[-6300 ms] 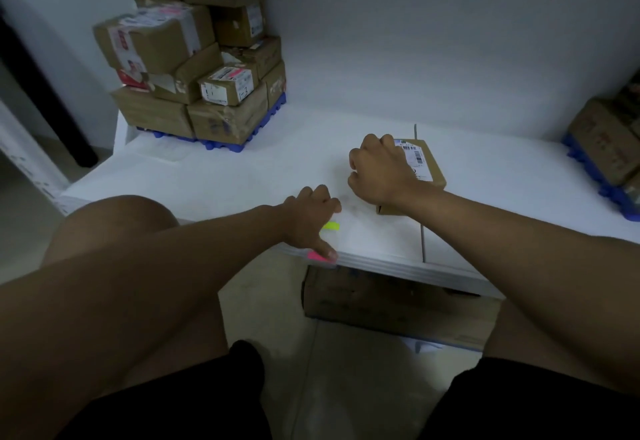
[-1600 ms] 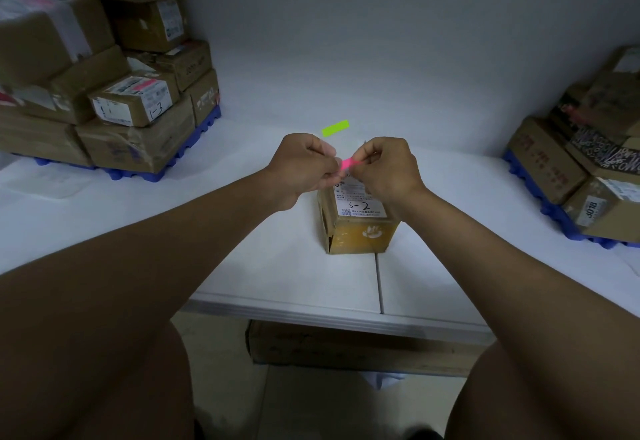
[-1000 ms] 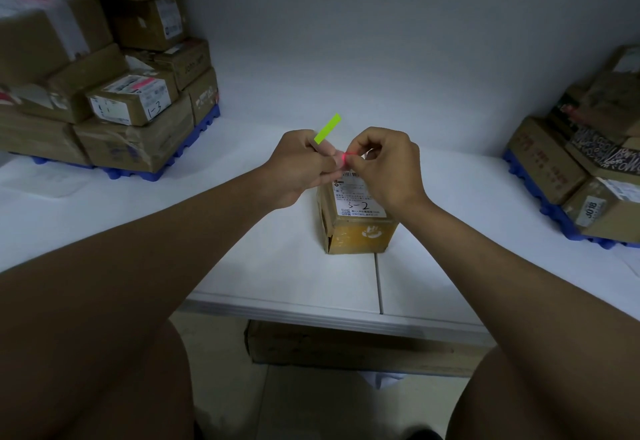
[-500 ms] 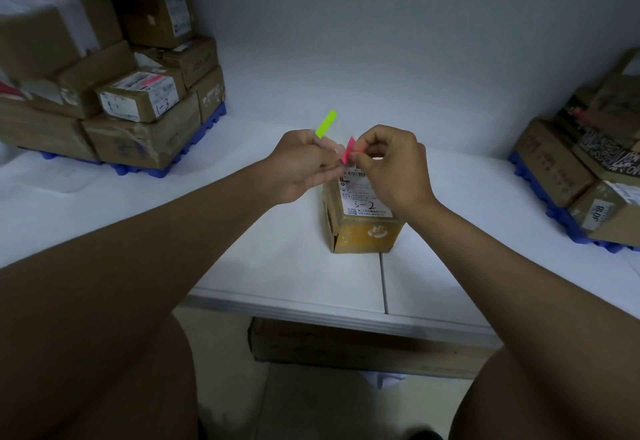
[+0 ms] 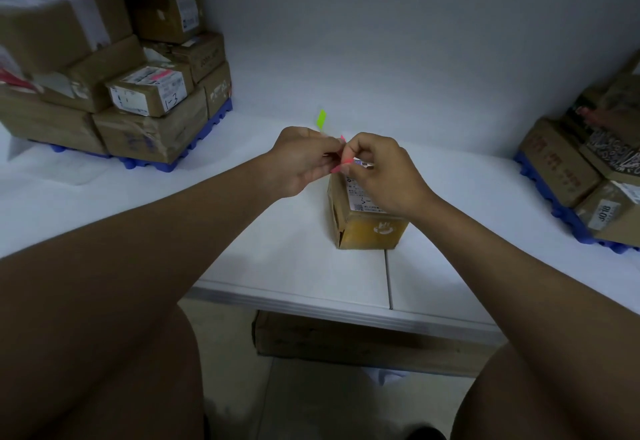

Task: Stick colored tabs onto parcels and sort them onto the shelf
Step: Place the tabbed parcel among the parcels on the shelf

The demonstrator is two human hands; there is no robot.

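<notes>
A small brown parcel (image 5: 367, 228) with a white label stands on the white shelf (image 5: 294, 252), just left of a seam. Both hands meet above its far top edge. My left hand (image 5: 301, 160) holds a strip of tabs whose green tab (image 5: 321, 118) sticks up above the fingers. My right hand (image 5: 381, 173) pinches a pink tab (image 5: 341, 162) between thumb and forefinger, right against the left fingertips. The hands hide most of the pink tab and the parcel's top.
A stack of brown parcels (image 5: 145, 93) sits on a blue pallet (image 5: 194, 152) at the back left. More parcels (image 5: 581, 169) stand on a second blue pallet at the right. A cardboard box (image 5: 363, 339) lies under the shelf's front edge.
The hands have come down a little toward the parcel's top. The green tab now points more upright, and the pink tab sits lower between the fingertips.
</notes>
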